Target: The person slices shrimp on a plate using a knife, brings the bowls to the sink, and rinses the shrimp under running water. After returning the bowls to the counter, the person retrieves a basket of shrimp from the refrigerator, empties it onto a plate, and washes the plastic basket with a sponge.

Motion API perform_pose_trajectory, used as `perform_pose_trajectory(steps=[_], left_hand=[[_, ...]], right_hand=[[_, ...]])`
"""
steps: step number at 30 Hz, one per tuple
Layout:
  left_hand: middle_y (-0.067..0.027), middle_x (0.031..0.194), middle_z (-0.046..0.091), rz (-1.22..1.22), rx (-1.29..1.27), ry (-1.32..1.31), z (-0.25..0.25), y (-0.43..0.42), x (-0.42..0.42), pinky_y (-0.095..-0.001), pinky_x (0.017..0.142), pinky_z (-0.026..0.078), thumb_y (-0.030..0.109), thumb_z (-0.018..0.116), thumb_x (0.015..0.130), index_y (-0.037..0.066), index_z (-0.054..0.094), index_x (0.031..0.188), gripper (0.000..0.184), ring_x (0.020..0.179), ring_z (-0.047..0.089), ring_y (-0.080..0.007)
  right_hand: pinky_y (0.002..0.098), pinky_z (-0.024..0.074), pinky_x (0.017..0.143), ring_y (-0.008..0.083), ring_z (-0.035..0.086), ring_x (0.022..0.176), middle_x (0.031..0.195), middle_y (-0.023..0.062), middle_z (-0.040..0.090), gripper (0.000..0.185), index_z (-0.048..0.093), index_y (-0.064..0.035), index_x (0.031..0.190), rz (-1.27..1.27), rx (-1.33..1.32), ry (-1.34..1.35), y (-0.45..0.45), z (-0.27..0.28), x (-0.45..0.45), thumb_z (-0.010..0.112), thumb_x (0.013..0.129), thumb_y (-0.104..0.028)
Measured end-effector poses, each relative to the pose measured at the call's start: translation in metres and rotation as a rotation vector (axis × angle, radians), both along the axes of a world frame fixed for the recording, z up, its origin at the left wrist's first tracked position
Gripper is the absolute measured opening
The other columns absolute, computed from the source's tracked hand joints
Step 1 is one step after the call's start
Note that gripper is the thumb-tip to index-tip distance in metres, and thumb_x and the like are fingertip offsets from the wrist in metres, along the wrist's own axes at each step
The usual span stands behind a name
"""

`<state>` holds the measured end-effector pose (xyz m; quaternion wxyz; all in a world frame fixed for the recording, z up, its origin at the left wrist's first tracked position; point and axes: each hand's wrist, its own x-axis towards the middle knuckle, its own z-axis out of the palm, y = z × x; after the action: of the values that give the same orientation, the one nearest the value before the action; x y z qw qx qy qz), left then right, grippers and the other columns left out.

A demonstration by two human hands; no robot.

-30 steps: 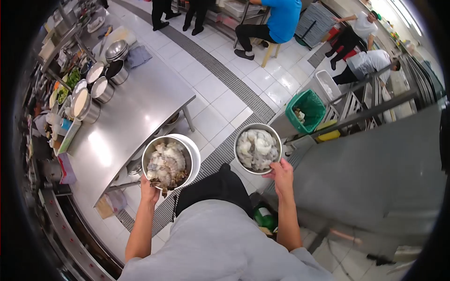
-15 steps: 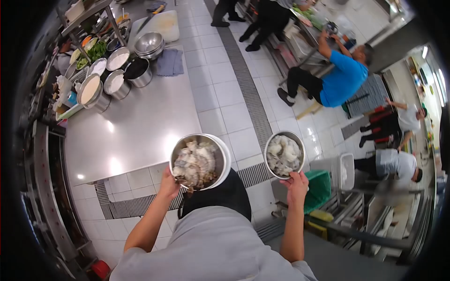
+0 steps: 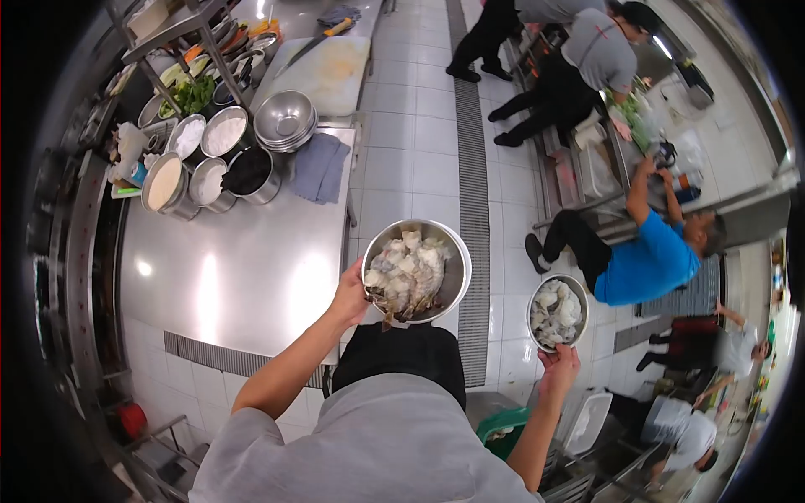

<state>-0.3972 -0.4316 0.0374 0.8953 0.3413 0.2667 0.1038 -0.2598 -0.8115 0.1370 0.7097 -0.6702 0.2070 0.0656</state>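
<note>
Large bowl [image 3: 456,277] of shrimp [image 3: 409,270], head view: in front of body [image 3: 360,444], beside table [image 3: 243,281]. Left hand [image 3: 350,296] half-curled, gripping its side, partly hidden. Small bowl [image 3: 584,300] held out to right, right hand [image 3: 559,370] pinching near rim; pale pieces [image 3: 557,312] inside.

Bright white glare on the steel table [image 3: 243,268], fisheye curvature, blackened corners.

Left bowl [image 3: 456,272]: silver
Right bowl [image 3: 585,312]: silver
Left shrimp [image 3: 409,272]: grey-white, brownish near edge
Right shrimp [image 3: 556,314]: whitish grey
Bench [image 3: 243,251]: silver
Cloth [image 3: 320,169]: blue-grey
Drain [image 3: 474,251]: grey, striped
Right shirt [image 3: 647,267]: blue
</note>
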Motion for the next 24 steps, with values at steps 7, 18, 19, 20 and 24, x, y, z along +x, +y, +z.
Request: perform_pose_trajectory(steps=[7, 18, 19, 20, 24], left_hand=[[-0.0102, 0.128, 0.058, 0.273, -0.033, 0.049, 0.004, -0.006, 0.042, -0.0357, 0.098, 0.05, 0.001, 0.049, 0.096, 0.003, 0.048, 0.135, 0.038, 0.115, 0.058, -0.0204], [-0.0121, 0.131, 0.056, 0.755, 0.047, 0.135, -0.017, 0.01, 0.088, -0.0374, 0.099, 0.049, 0.008, 0.052, 0.097, 0.003, 0.045, 0.137, 0.041, 0.116, 0.058, -0.0231], [-0.0125, 0.133, 0.055, 0.79, 0.016, 0.155, -0.017, 0.015, 0.094, -0.0383, 0.099, 0.049, 0.008, 0.051, 0.097, 0.004, 0.044, 0.138, 0.042, 0.117, 0.057, -0.024], [-0.0125, 0.133, 0.055, 0.812, 0.017, 0.147, -0.017, 0.024, 0.107, -0.0383, 0.099, 0.049, 0.008, 0.051, 0.097, 0.004, 0.044, 0.138, 0.042, 0.117, 0.057, -0.024], [-0.0132, 0.132, 0.056, 0.904, 0.031, 0.21, -0.011, 0.062, 0.14, -0.0392, 0.098, 0.05, 0.008, 0.049, 0.098, 0.003, 0.044, 0.138, 0.041, 0.117, 0.058, -0.0247]], right_hand=[[0.028, 0.0573, 0.055, 0.0185, 0.067, 0.067, 0.091, 0.0104, 0.067, 0.024, 0.057, 0.0013, 0.108, 0.253, -0.013, -0.033, 0.059, -0.026, 0.173, 0.054, 0.085, -0.005], [0.0298, 0.0569, 0.059, 0.0214, 0.068, 0.067, 0.089, 0.013, 0.068, 0.022, 0.057, 0.0033, 0.106, 0.79, 0.169, -0.01, 0.327, -0.047, 0.366, 0.056, 0.086, -0.006], [0.0297, 0.0567, 0.059, 0.0219, 0.068, 0.067, 0.089, 0.0135, 0.068, 0.021, 0.056, 0.0035, 0.105, 0.843, 0.192, 0.004, 0.356, -0.044, 0.373, 0.056, 0.086, -0.006], [0.0297, 0.0567, 0.059, 0.0219, 0.068, 0.067, 0.089, 0.0135, 0.068, 0.021, 0.056, 0.0035, 0.105, 0.866, 0.194, -0.001, 0.386, -0.043, 0.384, 0.056, 0.086, -0.006], [0.0306, 0.056, 0.06, 0.0224, 0.067, 0.069, 0.088, 0.0136, 0.067, 0.02, 0.055, 0.0031, 0.103, 1.018, 0.217, 0.034, 0.489, -0.043, 0.405, 0.055, 0.086, -0.008]])
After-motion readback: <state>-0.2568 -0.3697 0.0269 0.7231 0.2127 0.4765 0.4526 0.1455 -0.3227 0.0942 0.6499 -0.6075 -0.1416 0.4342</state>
